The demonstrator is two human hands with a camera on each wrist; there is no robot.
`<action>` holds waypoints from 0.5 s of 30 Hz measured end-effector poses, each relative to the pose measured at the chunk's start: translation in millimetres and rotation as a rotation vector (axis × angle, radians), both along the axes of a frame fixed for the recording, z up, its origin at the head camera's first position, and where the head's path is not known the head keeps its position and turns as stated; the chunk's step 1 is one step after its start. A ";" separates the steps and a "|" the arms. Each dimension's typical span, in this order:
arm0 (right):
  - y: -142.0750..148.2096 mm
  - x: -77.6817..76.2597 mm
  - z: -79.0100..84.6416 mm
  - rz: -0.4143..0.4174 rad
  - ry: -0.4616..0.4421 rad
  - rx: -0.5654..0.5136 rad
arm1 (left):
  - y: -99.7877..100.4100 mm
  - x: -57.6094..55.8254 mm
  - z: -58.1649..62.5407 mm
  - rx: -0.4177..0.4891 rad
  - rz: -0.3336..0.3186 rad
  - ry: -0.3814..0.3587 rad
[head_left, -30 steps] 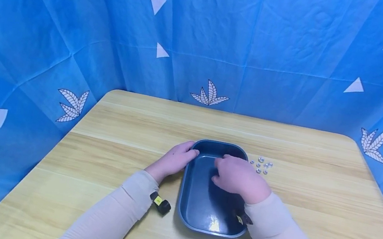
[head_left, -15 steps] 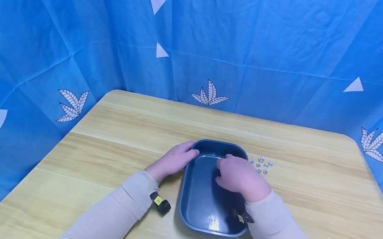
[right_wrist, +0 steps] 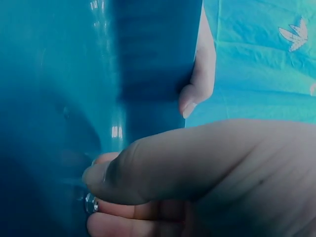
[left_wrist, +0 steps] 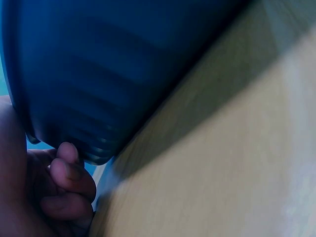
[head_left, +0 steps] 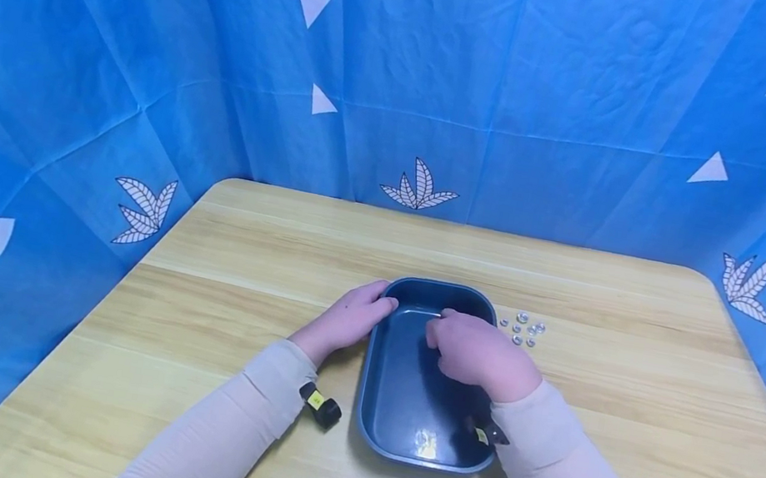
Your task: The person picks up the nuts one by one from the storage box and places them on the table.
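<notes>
A dark blue rectangular tray [head_left: 392,410] lies on the table. My left hand [head_left: 350,318] grips its far left rim, thumb over the edge and fingers curled outside below it, as the left wrist view shows. Inside the tray, low near its far end, my right hand [head_left: 481,353] has its fingers curled. The right wrist view shows a small shiny metal nut [right_wrist: 90,203] at the fingertips, just under the thumb tip. The fingers hide part of it. Several small shiny nuts [head_left: 518,340] lie on the table just right of the tray.
The wooden table [head_left: 275,246] has rounded far corners. A blue curtain [head_left: 567,92] with leaf and triangle prints hangs behind it and at both sides. A black wrist camera [head_left: 320,406] sits on the left sleeve, close to the tray's left wall.
The right hand shifts slightly right, then back left, inside the tray, and its fingers draw closer together. The left hand and the nuts on the table stay in place.
</notes>
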State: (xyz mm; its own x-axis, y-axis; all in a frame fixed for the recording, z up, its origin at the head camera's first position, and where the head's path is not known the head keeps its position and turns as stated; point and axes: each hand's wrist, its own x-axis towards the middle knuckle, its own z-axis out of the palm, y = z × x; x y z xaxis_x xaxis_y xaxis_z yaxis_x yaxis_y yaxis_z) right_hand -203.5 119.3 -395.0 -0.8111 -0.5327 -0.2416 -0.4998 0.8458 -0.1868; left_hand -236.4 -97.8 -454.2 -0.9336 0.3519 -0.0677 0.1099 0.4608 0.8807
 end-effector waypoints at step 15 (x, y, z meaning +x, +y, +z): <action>1.4 -3.4 -8.7 0.039 -0.058 0.056 | 0.3 -1.0 -2.1 0.006 0.002 -0.022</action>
